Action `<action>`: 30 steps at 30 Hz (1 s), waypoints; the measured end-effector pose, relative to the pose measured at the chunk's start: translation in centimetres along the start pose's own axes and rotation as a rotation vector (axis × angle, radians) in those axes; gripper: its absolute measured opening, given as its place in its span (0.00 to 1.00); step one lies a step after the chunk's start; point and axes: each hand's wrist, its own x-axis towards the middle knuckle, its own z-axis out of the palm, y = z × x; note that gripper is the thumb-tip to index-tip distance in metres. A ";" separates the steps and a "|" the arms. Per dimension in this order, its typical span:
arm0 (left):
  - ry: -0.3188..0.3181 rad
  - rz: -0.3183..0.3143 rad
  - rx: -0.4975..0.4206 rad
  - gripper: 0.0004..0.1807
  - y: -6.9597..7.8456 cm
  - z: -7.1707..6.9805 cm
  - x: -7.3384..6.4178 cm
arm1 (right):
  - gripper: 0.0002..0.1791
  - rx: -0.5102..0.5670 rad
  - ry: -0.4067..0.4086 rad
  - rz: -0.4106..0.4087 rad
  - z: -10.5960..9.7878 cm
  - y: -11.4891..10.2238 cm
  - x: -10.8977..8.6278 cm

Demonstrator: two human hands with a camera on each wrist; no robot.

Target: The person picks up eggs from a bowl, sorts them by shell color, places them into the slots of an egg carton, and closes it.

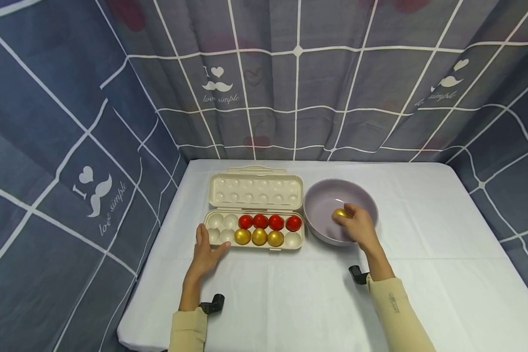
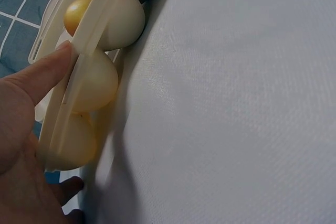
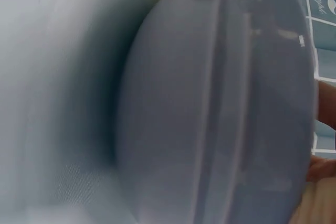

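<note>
A cream egg carton (image 1: 297, 240) lies open-lidded on the table, with several red eggs (image 1: 260, 221) in its back row and three gold eggs (image 1: 259, 237) in the front row. At its left end my left hand (image 1: 206, 256) rests against the corner, fingers extended along the side. The left wrist view has the thumb (image 2: 50, 72) touching the carton's rim. Over the mauve bowl (image 1: 319, 220), my right hand (image 1: 359, 226) pinches a gold egg (image 1: 341, 212) between thumb and fingers. From the right wrist, the bowl's outer wall (image 3: 168, 108) hides most of that hand.
The bowl stands just right of the carton on a white-covered table (image 1: 299, 293). The carton's lid (image 1: 256, 190) leans back behind its base. Grey checked curtains (image 1: 268, 88) rise behind the table and on both sides.
</note>
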 end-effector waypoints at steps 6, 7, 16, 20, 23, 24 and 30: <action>0.001 -0.002 0.004 0.60 -0.1 0.0 0.0 | 0.32 -0.100 -0.060 -0.029 1.0 -0.1 0.8; 0.002 -0.002 0.006 0.60 -0.1 0.0 0.0 | 0.32 -0.116 -0.072 -0.040 1.2 -0.2 0.9; -0.001 0.006 0.014 0.60 -0.3 0.0 -0.1 | 0.31 -0.157 -0.204 -0.069 2.4 0.2 1.6; -0.002 -0.001 0.008 0.60 -0.2 0.0 -0.1 | 0.29 -0.150 -0.264 -0.075 2.8 0.3 2.0; -0.003 0.000 0.011 0.60 -0.2 0.0 0.0 | 0.27 -0.169 -0.306 -0.079 3.0 0.2 2.3; -0.003 0.002 0.012 0.60 -0.2 0.0 0.0 | 0.27 -0.177 -0.316 -0.077 3.1 0.2 2.3; 0.001 0.008 0.020 0.60 -0.3 0.1 0.2 | 0.25 -0.182 -0.329 -0.079 3.1 0.3 2.4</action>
